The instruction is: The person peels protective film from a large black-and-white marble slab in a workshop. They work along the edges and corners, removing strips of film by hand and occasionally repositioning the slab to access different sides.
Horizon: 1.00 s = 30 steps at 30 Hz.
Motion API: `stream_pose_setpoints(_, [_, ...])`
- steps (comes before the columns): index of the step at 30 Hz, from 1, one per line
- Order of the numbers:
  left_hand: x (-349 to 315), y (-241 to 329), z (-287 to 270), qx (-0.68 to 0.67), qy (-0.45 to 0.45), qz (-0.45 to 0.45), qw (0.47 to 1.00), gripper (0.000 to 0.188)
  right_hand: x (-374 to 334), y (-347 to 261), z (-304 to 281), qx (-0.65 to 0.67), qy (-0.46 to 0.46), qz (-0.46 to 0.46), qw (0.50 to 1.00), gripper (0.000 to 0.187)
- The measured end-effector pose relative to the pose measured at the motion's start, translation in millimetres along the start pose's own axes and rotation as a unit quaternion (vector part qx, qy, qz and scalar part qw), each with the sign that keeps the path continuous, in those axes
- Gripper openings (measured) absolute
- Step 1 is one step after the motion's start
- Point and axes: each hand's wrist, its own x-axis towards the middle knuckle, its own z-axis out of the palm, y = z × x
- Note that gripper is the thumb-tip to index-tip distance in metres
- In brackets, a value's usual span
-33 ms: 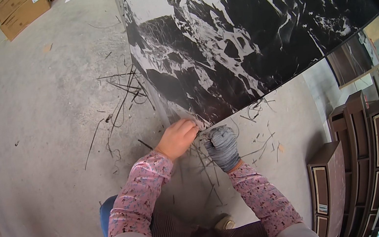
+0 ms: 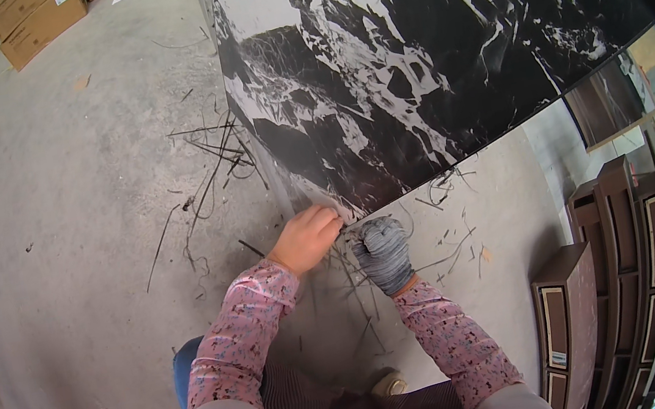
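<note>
A large black panel with white marble-like veining [image 2: 408, 63] fills the upper right, its near corner pointing toward me. My left hand [image 2: 307, 239] is bare, with fingers curled together against the left edge at that corner; whatever they pinch is hidden. Just right of it, below the corner, my right hand [image 2: 384, 255] wears a grey knit glove and is closed in a fist. What the fist holds, if anything, does not show. The two hands are a small gap apart.
Thin dark strips [image 2: 221, 157] lie scattered on the concrete floor [image 2: 77, 244] left of the panel, with more beneath my hands and to the right. Brown drawer-like units [image 2: 567, 312] stand at the right. Cardboard boxes [image 2: 43, 31] sit at the far left.
</note>
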Motion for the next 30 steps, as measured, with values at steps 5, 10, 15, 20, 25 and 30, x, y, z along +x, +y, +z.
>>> stream_pose_setpoints(5, [-23.8,-9.2,16.3,-0.010,-0.062,-0.030,0.998,0.020,-14.1,2.5,23.1,-0.014,-0.058,0.030,0.998,0.013])
stream_pose_setpoints(10, [-23.1,-9.1,19.3,0.012,-0.104,-0.012,0.994,0.019,-36.3,15.3,51.1,-0.015,-0.074,0.098,0.992,0.012])
stream_pose_setpoints(15, [-23.7,-8.9,4.1,0.062,-0.051,-0.082,0.993,0.016,-67.2,27.2,34.6,0.021,-0.197,0.123,0.973,0.010])
stream_pose_setpoints(20, [-6.0,1.4,-51.5,0.045,0.014,-0.235,0.971,0.005,-79.3,9.5,-62.1,0.007,-0.491,0.075,0.868,0.025])
stream_pose_setpoints(25, [-32.7,79.0,-118.5,-0.038,-0.182,-0.296,0.937,0.033,-94.7,-75.7,-165.2,0.300,-0.452,0.161,0.825,0.028])
stream_pose_setpoints(30, [-79.3,94.3,-115.2,0.005,-0.187,-0.345,0.920,0.040,-125.1,-71.9,-123.2,0.217,-0.385,0.142,0.886,0.029])
